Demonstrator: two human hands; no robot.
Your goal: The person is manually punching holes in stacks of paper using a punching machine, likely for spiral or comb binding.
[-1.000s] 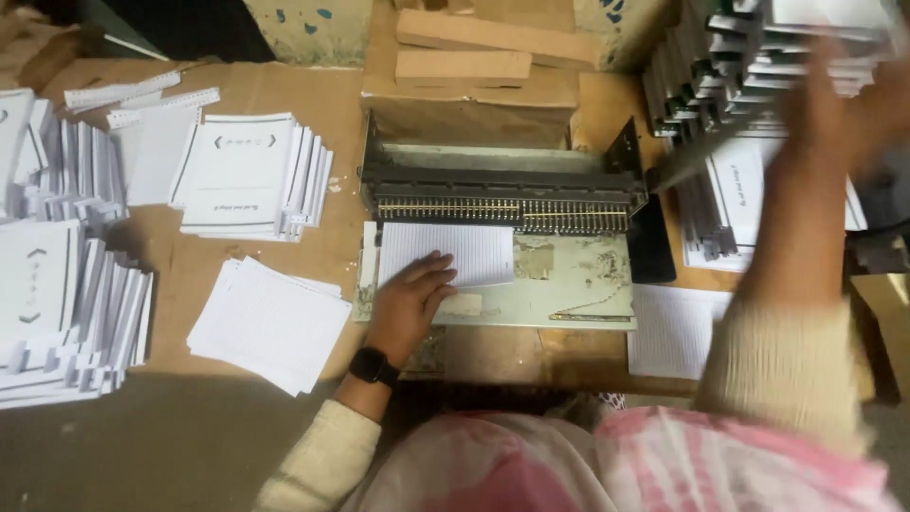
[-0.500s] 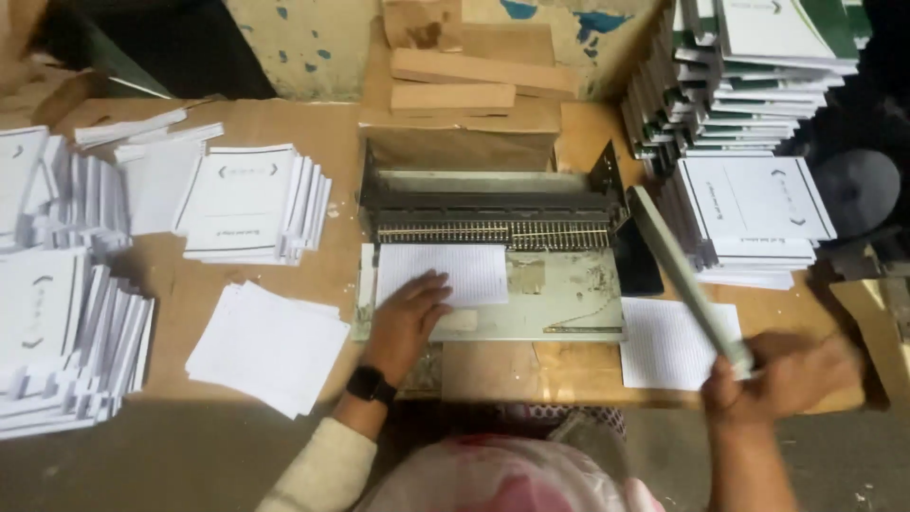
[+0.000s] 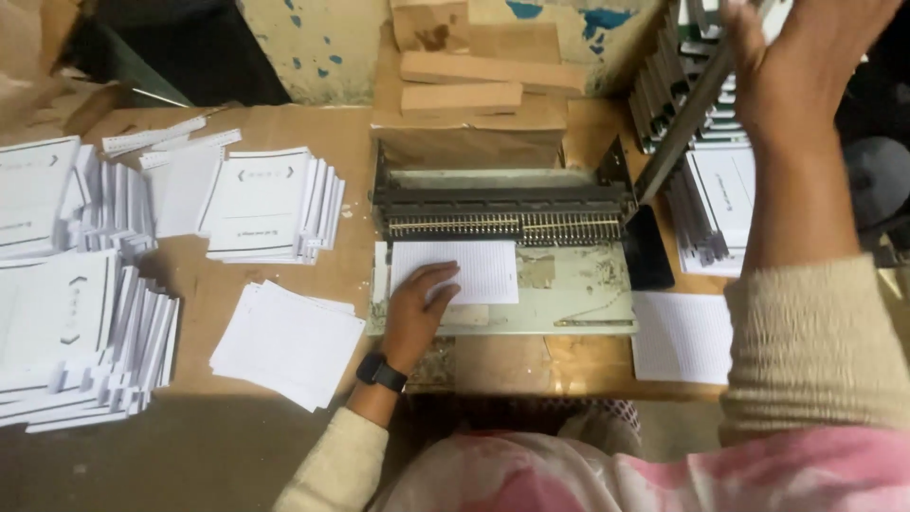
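- The ruled sheets (image 3: 469, 270) lie on the bed of the punching machine (image 3: 502, 213), their far edge pushed up under its row of teeth.
- Your left hand (image 3: 417, 308) lies flat on the near-left corner of those sheets, fingers spread and pressing down; a dark watch (image 3: 382, 372) sits on that wrist.
- Just left of the machine, a loose fanned pile of white sheets (image 3: 284, 341) lies on the table (image 3: 190, 436), and a second ruled stack (image 3: 682, 337) rests to the machine's right. These look like what is left to feed.
- Your right hand (image 3: 806, 66) is raised high on the right, fingers wrapped around the machine's long lever (image 3: 687, 118), which stands tilted up and away from the bed.
- With the lever up and the sheets seated, this stack appears not yet pressed, though you cannot see the holes from here.
- Farther left, printed covers (image 3: 265, 204) and booklets sit in fanned heaps.
- On the far right, bound booklets with dark spines (image 3: 701, 171) are stacked, so a fair share looks done.
- At the back, brown cardboard blocks (image 3: 474, 85) are piled against the wall.
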